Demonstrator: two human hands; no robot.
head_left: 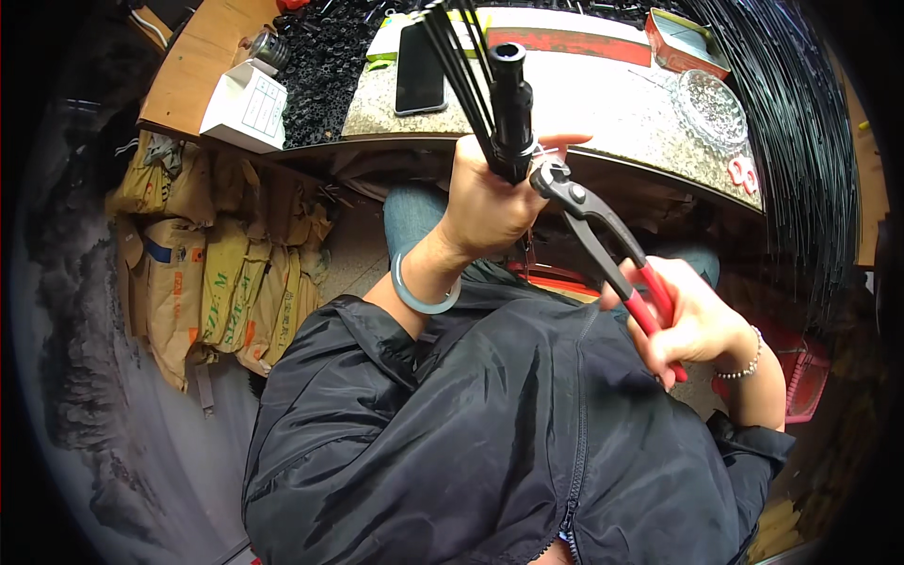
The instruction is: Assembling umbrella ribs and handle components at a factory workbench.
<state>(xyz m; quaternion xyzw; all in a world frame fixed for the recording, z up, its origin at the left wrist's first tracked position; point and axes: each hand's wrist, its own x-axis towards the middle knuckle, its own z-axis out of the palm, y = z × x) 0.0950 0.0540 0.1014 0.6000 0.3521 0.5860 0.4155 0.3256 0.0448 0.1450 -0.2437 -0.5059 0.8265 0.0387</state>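
- We see the left hand [485, 202] clenched around a black tube fitting [510, 104], held upright above the lap, in front of the stone-topped table [603, 113]; the fitting's lower end is hidden inside the fist.
- Thin black rods [457, 56] rise out of the same fist beside the fitting; their tops are cut off at the upper edge.
- The right hand [692, 325] grips the red handles of the pincers [589, 217], fingers wrapped tight; the handle ends are partly hidden by the palm.
- The pincer head sits against the fitting's base, just by the left thumb; it seems to bite on a pale tie there, but we can't make out the contact.
- A jade-coloured bangle [424, 294] is on the left wrist, a bead bracelet [749, 363] on the right.
- On the table: a dark phone [420, 71], a glass dish [713, 108], a red tin [686, 42] cut by the top edge.
- A white box [245, 108] sits on the wooden board at left; brown sacks [202, 273] are stacked below.
- A black jacket [490, 433] hides the lap.
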